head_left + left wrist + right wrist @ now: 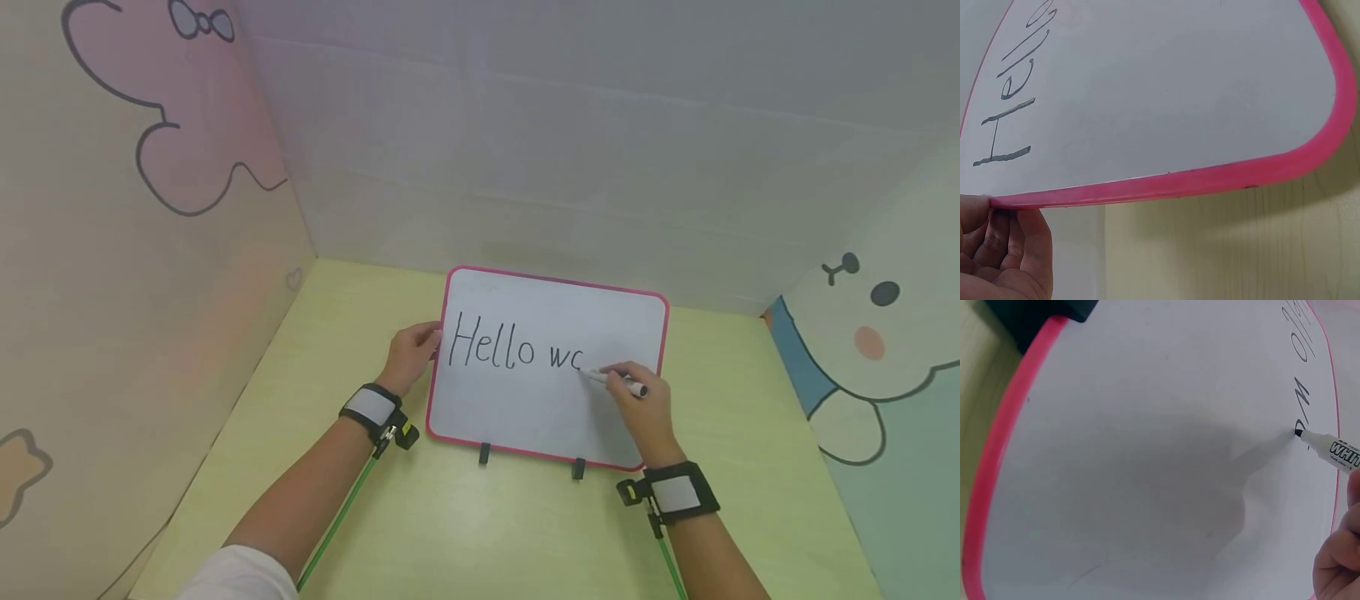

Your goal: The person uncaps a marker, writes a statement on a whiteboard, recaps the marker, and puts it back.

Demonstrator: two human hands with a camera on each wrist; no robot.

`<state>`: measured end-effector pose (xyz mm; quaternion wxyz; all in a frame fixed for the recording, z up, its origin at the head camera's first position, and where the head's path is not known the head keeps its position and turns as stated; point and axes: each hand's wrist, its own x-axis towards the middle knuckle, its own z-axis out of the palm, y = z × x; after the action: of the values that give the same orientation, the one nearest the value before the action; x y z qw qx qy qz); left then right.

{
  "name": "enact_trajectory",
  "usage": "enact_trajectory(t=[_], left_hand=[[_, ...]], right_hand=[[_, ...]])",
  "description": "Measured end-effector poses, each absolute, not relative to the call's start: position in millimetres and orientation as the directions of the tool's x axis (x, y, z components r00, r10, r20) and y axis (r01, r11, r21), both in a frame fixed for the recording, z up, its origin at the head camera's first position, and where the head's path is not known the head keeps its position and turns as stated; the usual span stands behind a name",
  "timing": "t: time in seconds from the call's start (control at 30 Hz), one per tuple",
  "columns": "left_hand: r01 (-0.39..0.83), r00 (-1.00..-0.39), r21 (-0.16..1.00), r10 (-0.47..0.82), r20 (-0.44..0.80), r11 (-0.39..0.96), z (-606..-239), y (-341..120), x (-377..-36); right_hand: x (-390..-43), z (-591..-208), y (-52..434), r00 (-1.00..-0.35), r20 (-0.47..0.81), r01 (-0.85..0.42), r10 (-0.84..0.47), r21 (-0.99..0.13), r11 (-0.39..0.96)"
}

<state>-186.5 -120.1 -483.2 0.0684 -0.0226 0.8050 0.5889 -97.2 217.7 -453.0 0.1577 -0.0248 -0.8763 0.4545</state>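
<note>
A whiteboard [510, 408] with a pink frame stands tilted back on the table, bearing "Hello w" and a partly drawn round letter in black. My left hand [411, 354] grips its left edge; in the left wrist view the thumb lies over the front of the frame and the curled fingers [1034, 240] sit behind it. My right hand [643, 408] pinches a white whiteboard marker [617, 383]. The marker's black tip is right at the round letter, as the right wrist view shows, and the printed marker barrel [1335, 452] slants up from it.
Two black feet, a left foot [484, 453] and a right foot [578, 469], jut from the board's lower edge onto the pale yellow table [480, 533]. Behind the board rises a pale wall [525, 167]. Cartoon-printed walls flank both sides. Each wrist wears a strapped camera with a green cable.
</note>
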Motion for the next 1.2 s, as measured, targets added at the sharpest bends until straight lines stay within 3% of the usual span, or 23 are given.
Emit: enact_trajectory(t=[1.2], left_hand=[[-0.112,-0.990,0.950,0.052,-0.133,0.291,-483.1,-122.0,-186.0]], right_hand=[[-97.9,-451.3,216.8,-0.923,0.335,-0.149,0.190,-0.765,0.626]])
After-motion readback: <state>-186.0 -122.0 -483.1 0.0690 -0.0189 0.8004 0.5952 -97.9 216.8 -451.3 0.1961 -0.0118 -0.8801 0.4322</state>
